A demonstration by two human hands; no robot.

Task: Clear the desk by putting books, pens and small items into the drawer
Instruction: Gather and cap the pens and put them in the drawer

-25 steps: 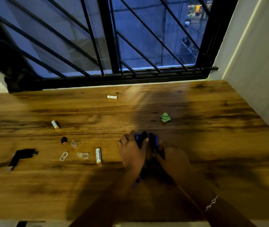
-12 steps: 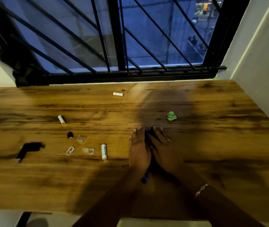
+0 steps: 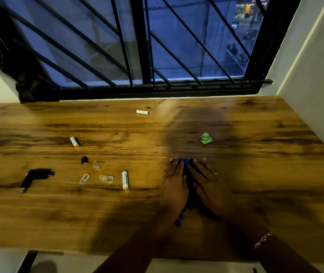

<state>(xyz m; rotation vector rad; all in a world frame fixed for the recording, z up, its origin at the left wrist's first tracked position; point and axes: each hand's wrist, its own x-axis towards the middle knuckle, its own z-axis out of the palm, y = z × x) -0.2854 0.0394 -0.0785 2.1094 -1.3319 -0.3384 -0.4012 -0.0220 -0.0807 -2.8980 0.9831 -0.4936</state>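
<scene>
While left hand (image 3: 174,186) and right hand (image 3: 211,184), fingers straight, press pens (image 3: 185,164) together: align tips before lifting.

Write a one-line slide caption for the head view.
Left hand and right hand press pens together on a wooden desk beside scattered batteries.

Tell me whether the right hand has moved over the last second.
Yes. The right hand has slid forward, away from the person: its fingers now lie nearer the green paper wad.
</scene>
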